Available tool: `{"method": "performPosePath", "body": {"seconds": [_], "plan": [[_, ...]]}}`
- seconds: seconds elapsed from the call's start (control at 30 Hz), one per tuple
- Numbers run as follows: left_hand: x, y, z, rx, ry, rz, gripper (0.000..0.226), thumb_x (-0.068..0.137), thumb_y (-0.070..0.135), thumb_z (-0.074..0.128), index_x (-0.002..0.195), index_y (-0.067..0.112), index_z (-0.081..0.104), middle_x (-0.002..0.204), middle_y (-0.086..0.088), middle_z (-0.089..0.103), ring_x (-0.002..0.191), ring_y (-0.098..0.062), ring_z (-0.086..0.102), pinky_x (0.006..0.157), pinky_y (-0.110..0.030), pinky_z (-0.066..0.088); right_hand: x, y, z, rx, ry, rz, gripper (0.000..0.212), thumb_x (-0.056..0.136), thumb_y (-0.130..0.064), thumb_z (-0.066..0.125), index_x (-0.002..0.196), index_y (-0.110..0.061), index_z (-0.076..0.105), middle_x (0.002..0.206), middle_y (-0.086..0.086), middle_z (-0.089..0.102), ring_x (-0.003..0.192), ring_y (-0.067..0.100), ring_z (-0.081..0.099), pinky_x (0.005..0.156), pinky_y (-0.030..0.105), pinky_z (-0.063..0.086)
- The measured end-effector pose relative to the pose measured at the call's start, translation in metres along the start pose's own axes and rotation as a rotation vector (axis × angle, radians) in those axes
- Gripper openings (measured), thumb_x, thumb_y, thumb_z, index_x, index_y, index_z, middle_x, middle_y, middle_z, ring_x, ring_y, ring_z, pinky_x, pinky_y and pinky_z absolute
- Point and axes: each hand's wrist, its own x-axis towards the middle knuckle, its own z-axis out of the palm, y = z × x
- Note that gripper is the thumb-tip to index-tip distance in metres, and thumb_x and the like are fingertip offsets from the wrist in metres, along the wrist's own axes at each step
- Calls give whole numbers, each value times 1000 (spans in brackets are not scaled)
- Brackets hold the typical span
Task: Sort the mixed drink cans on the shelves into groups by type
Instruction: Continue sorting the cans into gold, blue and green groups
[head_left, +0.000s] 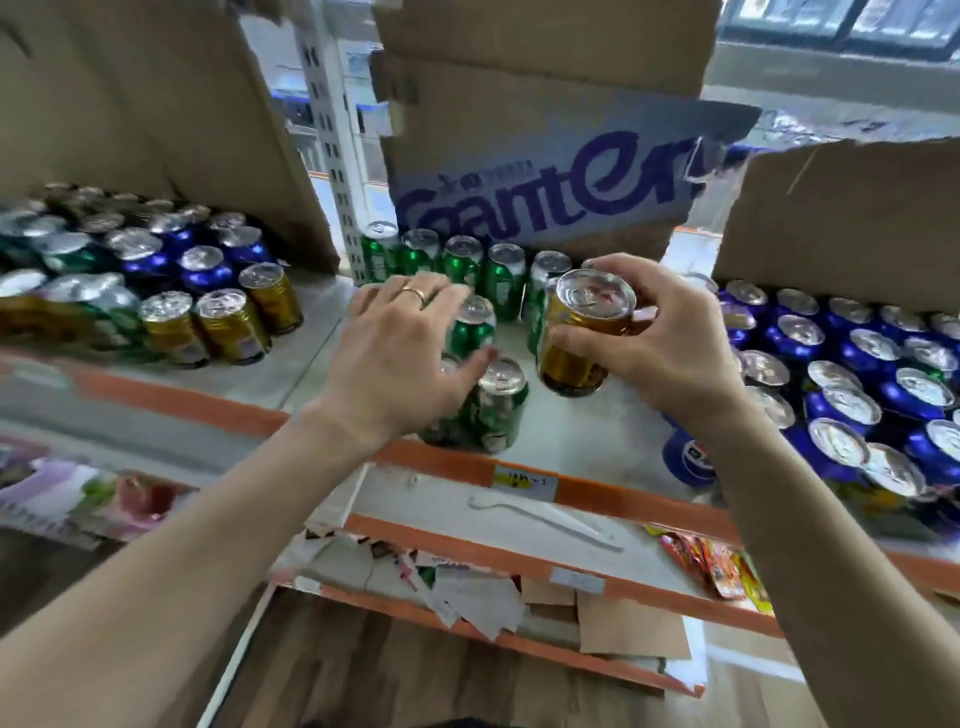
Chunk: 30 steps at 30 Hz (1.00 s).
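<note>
The right hand (670, 343) grips a gold can (582, 332), fingers and thumb curled round its upper half, and holds it tilted and lifted clear of the shelf (571, 441) near the middle of the bay. The left hand (400, 358) lies spread over a small cluster of green cans (493, 405) at the front edge of the shelf; its fingers look fairly straight, resting on the tops rather than wrapping any one can, though the cans underneath are partly hidden, so I cannot be sure.

The step in hand appears to be pulling a stray gold can out from among the green ones. Its own kind, the gold cans (228, 322), stands at the front of the neighbouring bay to the left, so the next move likely calls for carrying it leftward over the left hand and setting it down upright beside them.

A row of green cans lines the back, under the cardboard box (545, 192). Blue cans (841, 395) crowd the right end. Bare shelf lies between the green cluster and the blue cans, reaching to the orange front edge (597, 491).
</note>
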Motion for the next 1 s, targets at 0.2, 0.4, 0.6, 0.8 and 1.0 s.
{"method": "performPosePath", "body": {"seconds": [0.2,0.4,0.6,0.8,1.0], "plan": [[-37,-111,-29,54,-15,-107,68,86,66,40,136,21,55,138,-2,55,128,-27,49,106,-45,34,15,-66,100,-18,-83,-72,75,64,-39,90,129,-16,62,110,-14,62,94,-11,57,81,-4,37],[-71,-221,-48,68,-28,-193,68,86,67,42,137,24,53,141,0,53,130,-24,46,107,-43,32,24,-117,197,-5,-164,-101,75,65,-38,89,131,-18,61,110,-12,64,95,-7,59,81,-4,38],[-96,-304,-64,59,-49,-256,72,84,69,40,140,25,52,141,1,52,132,-23,44,109,-44,32,36,-158,280,2,-200,-105,74,65,-37,90,129,-17,61,108,-12,63,89,-16,57,77,-4,37],[-100,-354,-64,63,-62,-295,72,85,69,41,139,23,52,141,1,53,131,-23,46,108,-43,33,53,-184,327,12,-245,-106,75,63,-40,90,129,-19,61,112,-13,65,97,-6,58,87,7,44],[-80,-393,-68,83,-56,-334,67,85,65,45,138,23,53,141,2,51,131,-22,45,109,-40,31,90,-204,364,58,-293,-165,77,62,-41,90,130,-19,62,114,-9,67,103,3,62,89,13,50]]}}
